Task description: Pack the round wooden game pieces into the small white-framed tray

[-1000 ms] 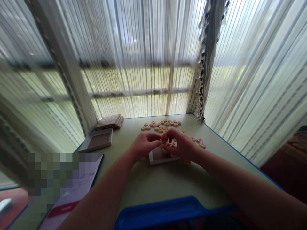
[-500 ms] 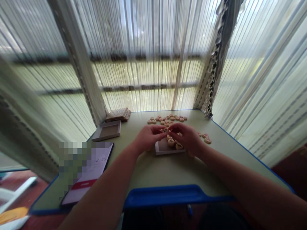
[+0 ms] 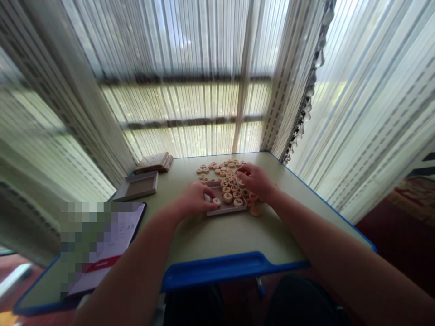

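round disc pinched in the left hand

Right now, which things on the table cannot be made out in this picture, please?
All in the head view:
1) Part of the left wall of the open box: hidden by the left hand.
2) Whether the right hand holds a piece: its own fingers hide this.
3) Markings on the far pieces: too small.
4) Upper left part of the tablet: pixelated.

Smooth, wooden-looking discs
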The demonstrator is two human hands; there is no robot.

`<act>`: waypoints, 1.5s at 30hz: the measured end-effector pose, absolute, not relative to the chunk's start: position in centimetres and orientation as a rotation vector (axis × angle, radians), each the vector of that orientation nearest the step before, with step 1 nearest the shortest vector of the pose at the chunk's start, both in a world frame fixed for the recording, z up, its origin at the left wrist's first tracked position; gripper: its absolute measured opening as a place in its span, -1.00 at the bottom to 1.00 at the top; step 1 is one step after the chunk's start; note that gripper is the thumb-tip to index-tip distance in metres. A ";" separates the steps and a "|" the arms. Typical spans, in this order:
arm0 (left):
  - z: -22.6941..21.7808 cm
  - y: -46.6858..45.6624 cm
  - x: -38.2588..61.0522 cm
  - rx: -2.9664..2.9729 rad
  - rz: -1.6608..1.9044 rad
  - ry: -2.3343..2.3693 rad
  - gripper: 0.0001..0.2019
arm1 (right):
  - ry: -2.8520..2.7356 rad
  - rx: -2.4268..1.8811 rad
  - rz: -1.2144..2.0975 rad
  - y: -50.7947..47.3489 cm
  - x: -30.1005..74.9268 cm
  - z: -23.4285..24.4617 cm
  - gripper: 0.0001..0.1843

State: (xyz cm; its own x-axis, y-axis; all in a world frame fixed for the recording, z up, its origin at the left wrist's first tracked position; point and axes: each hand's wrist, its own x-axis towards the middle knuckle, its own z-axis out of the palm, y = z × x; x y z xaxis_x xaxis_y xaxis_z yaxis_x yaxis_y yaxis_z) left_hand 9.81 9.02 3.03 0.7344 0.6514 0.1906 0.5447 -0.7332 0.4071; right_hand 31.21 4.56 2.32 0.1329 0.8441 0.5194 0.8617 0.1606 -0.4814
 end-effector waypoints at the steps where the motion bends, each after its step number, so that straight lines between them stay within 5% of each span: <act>1: 2.9 9.1 9.8 2.625 0.421 0.919 -0.68 | -1.671 -1.660 -0.048 4.6 31.2 2.2 -0.74; 15: 3.3 8.9 10.0 2.506 0.372 0.833 -0.73 | -1.728 -1.759 0.064 4.9 31.1 1.6 -0.65; 26: 4.0 8.7 9.9 2.512 0.311 0.824 -0.82 | -1.947 -2.047 -0.069 4.1 31.7 2.5 -0.76; 45: 3.0 8.6 11.1 2.473 0.386 0.789 -0.77 | -1.851 -1.952 -0.072 4.6 32.5 2.2 -0.77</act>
